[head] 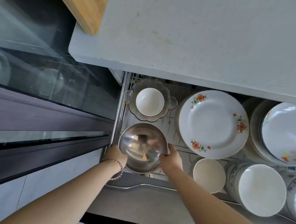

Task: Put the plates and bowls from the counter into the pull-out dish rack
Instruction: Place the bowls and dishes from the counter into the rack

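"Where's the steel bowl [143, 148]?"

"Low in the pull-out dish rack [121, 104], front-left corner, mouth up. The left hand [118, 155] grips its rim at eight o'clock and the right hand [172, 159] curls over the rim at three. I can't tell whether it's resting on the wires."

"What's around it?"

"At its twelve o'clock there's a small white bowl [149, 101] nested in a scalloped glass dish [170, 101]. At two, a floral plate [213, 121] tops a stack. At four, just beside the right wrist, sits a cream bowl [209, 175]. The grey counter [210, 35] overhangs the rack's back."
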The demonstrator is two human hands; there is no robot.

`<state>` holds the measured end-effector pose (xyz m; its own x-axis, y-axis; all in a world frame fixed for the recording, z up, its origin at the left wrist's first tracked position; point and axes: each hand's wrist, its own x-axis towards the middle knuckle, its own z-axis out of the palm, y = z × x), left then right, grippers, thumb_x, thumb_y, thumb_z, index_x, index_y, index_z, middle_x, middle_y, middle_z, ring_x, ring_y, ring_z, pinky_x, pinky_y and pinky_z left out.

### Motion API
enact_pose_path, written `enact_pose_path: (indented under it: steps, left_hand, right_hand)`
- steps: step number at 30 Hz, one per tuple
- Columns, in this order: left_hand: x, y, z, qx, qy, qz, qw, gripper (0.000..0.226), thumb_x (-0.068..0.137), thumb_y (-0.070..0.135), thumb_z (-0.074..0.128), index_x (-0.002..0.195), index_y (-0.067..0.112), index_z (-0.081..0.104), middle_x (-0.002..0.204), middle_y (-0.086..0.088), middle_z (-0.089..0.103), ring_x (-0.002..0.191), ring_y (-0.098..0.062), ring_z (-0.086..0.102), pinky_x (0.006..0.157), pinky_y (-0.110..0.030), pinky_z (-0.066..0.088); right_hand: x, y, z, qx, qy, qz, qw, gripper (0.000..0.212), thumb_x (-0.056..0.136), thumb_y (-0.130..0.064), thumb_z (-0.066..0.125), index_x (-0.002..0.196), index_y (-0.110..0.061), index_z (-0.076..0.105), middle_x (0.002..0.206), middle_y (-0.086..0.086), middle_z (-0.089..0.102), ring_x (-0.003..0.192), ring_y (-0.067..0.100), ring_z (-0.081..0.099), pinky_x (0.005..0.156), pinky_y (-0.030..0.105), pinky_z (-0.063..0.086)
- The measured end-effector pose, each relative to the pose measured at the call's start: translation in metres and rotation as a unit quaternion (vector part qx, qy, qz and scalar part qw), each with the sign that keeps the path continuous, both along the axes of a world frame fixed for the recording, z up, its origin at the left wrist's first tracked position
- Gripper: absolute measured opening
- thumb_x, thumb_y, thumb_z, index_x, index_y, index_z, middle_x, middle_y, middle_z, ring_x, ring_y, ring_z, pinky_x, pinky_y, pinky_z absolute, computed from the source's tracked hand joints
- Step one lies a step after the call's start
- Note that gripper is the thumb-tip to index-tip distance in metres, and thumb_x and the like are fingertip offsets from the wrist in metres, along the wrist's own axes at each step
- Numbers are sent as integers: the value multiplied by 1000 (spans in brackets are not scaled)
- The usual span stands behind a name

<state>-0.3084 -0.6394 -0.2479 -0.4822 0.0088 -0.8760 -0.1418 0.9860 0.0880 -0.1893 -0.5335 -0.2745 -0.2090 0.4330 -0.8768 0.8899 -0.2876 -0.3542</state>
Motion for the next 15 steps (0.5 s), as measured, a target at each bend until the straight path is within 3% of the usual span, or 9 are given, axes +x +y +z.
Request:
enact_pose_path:
  steps: [2,3,5,7,9,12,15]
  left_hand:
    - [3,0,4,-24,-17,-59,998,16,94,10,43,96,0,55,72,-4,51,80,-25,56,70,-29,49]
    - [3,0,6,-35,-22,-87,995,16,95,10,42,94,0,56,75,-6,54,80,-25,55,70,-28,46]
    - [4,-3,6,-49,-25,-134,989,23,94,9,42,107,-2,56,102,-14,62,95,-29,62,78,-30,48]
    - [2,-5,4,-58,-26,-171,983,26,93,10,41,110,-2,58,116,-16,63,106,-29,63,78,-29,48]
    - [0,-5,3,-62,-23,-205,977,24,93,12,41,100,0,61,107,-16,65,100,-29,64,70,-27,42]
    - [-2,-3,4,-65,-9,-208,976,33,95,18,39,105,-1,64,79,-10,58,79,-25,57,66,-25,40]
    - [-4,2,6,-67,-1,-203,977,39,97,27,39,108,0,64,89,-15,67,86,-28,65,72,-29,49]
  right_hand:
    - [-6,-5,-6,-2,-11,-15,1000,53,89,-4,40,139,-20,40,108,13,67,81,24,55,72,31,47]
    - [-9,-7,-9,-5,-12,-14,1000,52,88,-3,39,138,-20,41,105,13,67,80,25,55,68,30,46]
    - [-11,-11,-15,-20,-6,2,1000,53,87,-1,37,137,-20,42,99,9,64,80,25,55,59,25,44]
    - [-12,-13,-17,-33,-7,17,999,53,86,-1,36,135,-20,44,97,7,62,80,24,56,62,26,45]
    - [-10,-14,-16,-39,-11,21,999,52,86,0,37,134,-18,43,103,11,64,82,24,57,71,31,49]
    - [-1,-10,-13,-36,-15,31,999,53,86,-1,40,137,-16,40,98,9,61,82,24,55,73,30,47]
    - [7,-4,-12,-40,-18,37,998,53,88,-7,44,139,-17,37,92,6,58,82,24,56,75,31,48]
